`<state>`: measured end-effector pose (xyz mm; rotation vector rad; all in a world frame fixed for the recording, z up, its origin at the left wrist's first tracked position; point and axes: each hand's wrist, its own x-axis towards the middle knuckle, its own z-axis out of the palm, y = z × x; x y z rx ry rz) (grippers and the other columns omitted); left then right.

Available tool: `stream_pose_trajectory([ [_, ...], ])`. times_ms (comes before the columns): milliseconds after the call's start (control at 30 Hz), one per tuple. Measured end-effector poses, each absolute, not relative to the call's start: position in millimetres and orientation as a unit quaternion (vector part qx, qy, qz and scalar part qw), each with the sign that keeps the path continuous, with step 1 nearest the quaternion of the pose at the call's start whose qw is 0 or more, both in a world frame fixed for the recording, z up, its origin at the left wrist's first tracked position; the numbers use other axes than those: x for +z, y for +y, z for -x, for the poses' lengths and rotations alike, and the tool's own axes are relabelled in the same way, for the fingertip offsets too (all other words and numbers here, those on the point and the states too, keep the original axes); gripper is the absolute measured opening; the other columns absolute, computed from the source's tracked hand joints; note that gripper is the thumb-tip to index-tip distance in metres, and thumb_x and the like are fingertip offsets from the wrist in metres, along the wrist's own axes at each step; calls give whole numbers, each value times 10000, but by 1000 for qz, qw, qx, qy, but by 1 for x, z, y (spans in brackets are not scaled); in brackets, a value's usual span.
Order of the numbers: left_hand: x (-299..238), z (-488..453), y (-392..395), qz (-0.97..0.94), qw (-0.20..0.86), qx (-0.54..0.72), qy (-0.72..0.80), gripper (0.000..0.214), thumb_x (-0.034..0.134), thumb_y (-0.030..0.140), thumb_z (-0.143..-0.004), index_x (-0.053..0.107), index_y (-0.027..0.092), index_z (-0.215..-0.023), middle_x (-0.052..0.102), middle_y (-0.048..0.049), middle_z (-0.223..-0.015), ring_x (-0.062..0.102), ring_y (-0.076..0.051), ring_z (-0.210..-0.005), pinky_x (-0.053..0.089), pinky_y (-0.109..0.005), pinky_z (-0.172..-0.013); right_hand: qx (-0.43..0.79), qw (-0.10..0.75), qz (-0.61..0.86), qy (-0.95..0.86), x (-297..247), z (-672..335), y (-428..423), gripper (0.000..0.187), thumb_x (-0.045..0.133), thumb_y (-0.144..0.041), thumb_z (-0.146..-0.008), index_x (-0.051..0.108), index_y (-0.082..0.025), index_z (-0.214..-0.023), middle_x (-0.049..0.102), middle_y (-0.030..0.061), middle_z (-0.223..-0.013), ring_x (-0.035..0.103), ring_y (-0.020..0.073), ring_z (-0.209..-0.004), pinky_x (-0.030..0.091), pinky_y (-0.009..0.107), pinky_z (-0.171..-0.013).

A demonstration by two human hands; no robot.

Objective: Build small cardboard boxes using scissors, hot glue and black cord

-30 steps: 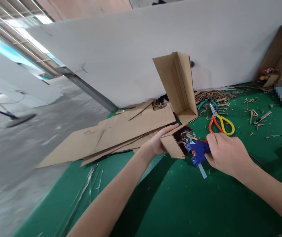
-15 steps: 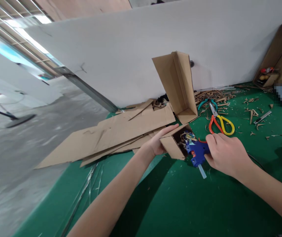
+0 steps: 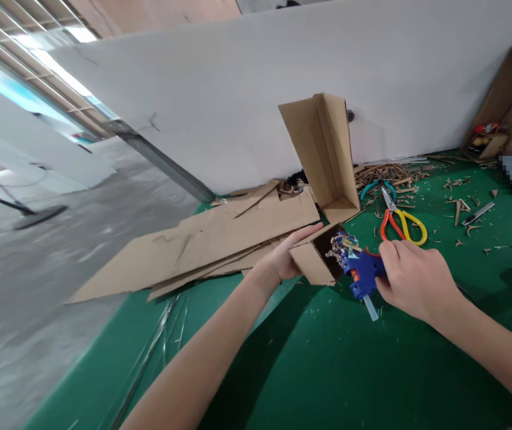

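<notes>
My left hand (image 3: pixel 289 258) grips the left side of a small open cardboard box (image 3: pixel 312 261) lying on its side on the green table (image 3: pixel 310 370). My right hand (image 3: pixel 415 279) is closed round the handle of a blue hot glue gun (image 3: pixel 363 273), whose nozzle end points into the box's dark opening. A clear glue stick pokes out of the gun's back. Small bits of coloured scrap cling around the gun's tip at the opening.
A taller open cardboard piece (image 3: pixel 325 158) stands just behind the box against the white wall. Flat cardboard sheets (image 3: pixel 211 245) lie to the left. Scissors with red and yellow handles (image 3: pixel 399 221), teal-handled pliers and cardboard scraps (image 3: pixel 390 176) lie at the right. A cardboard box (image 3: pixel 504 101) stands far right.
The glue gun and my right hand have shifted slightly right and up, drawing the nozzle a little out of the box. My left hand has kept its hold.
</notes>
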<state>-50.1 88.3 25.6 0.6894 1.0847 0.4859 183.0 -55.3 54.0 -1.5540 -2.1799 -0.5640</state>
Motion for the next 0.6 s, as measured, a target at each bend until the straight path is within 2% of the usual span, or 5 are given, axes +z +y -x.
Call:
stream_pose_trajectory([
  [267,28,49,87,-310,780,220,498,444,754,515,-731,732,176,-1016,787,-66,-922,710,-249,-790,555,-379,-757,-203,200,565,-775,54,-182,-56,66,551,-222,-745,549,-165,-779,620,46,-652,584,170,-568,166,265,-460],
  [600,24,53,91,-301,787,218,492,473,758,526,-721,724,170,-1031,788,-66,-942,707,-252,-807,526,-386,-809,-199,198,567,-775,55,-183,-57,57,550,-216,-755,530,-169,-782,617,50,-662,583,166,-581,150,260,-467],
])
